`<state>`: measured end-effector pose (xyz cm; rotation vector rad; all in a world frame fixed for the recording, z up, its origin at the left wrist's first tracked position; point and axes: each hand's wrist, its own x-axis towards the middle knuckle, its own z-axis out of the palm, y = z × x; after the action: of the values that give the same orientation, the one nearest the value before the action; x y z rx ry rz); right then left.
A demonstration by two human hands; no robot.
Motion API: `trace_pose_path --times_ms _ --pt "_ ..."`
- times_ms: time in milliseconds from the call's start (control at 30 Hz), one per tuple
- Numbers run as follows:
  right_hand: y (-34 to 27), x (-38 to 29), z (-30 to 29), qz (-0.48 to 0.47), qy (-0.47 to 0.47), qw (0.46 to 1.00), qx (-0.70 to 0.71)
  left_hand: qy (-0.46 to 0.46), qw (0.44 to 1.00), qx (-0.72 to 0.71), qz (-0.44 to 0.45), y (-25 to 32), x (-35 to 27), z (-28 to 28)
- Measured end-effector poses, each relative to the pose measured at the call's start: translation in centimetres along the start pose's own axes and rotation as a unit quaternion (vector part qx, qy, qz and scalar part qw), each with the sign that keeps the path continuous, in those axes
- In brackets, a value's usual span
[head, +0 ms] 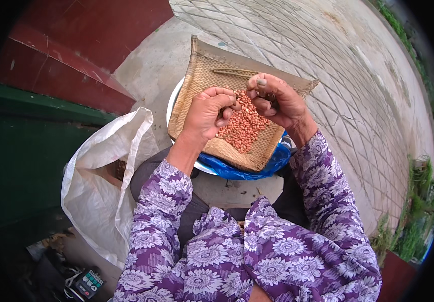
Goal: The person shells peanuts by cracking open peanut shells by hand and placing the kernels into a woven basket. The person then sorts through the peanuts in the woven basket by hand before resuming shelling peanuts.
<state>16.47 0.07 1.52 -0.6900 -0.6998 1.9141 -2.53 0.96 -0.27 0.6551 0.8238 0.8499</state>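
Note:
Reddish shelled peanuts [244,124] lie spread over the woven basket tray [205,79], which rests on a white basin [172,98] with a blue plastic bag [239,170] under its near edge. My left hand [211,111] is above the left side of the peanuts, fingers curled around something small and dark, perhaps a peanut shell, mostly hidden. To its right, my right hand [277,100] has curled fingers too, with small dark pieces partly visible in the palm. The hands are close but apart. Two thin sticks [235,71] lie near the tray's far side.
A white woven plastic sack [99,188] stands open at my left, with some brown contents visible inside. Beyond it are a green panel [31,151] and a red tiled ledge [65,79]. A black bag or box bearing writing [88,283] is at bottom left. Scored concrete [337,105] extends right.

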Motion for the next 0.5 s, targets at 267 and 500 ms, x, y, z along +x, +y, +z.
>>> trace_pose_path --times_ms 267,500 --pt "1.6 0.7 0.6 -0.076 0.067 0.878 -0.467 -0.088 0.981 -0.154 -0.080 -1.6 0.6 -0.6" --pt "1.4 1.1 -0.2 -0.060 0.121 0.908 -0.396 -0.046 0.981 -0.157 -0.105 -0.8 0.4 0.0"
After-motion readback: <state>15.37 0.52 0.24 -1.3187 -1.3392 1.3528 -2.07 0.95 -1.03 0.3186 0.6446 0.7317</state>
